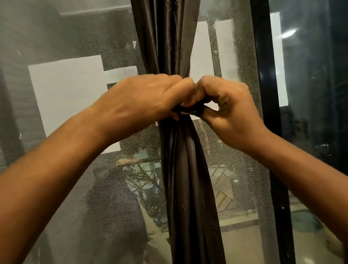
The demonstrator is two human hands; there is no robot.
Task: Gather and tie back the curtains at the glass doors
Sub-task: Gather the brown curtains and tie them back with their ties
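- Two hands meet at the middle of the scene, on the dark curtain [185, 176], which hangs in front of the mesh screen [67, 103] and just left of the black door frame [266, 70].
- On the left, the left hand [141, 105] lies knuckles up over the gathered part; its grip is closed, with the fingers curled down onto a dark tie band [188, 111] at the waist of the curtain.
- On the right, the right hand [231, 108] has its grip closed too, pinching the other end of the same band between thumb and bent fingers.
- The risk, as I judge it: the fabric looks smooth and shiny, so folds may slide out of the bundle if either grip loosens before the band is fastened.
- A second risk: the band ends are short and mostly hidden under the fingers, so one end could slip free and the gather would open again.
- The curtain is dark brown, satin-like, pressed into narrow vertical pleats; it is pinched tight at hand height and spreads a little above and below.
- To the far right, dark glass [321, 84] shows reflections.
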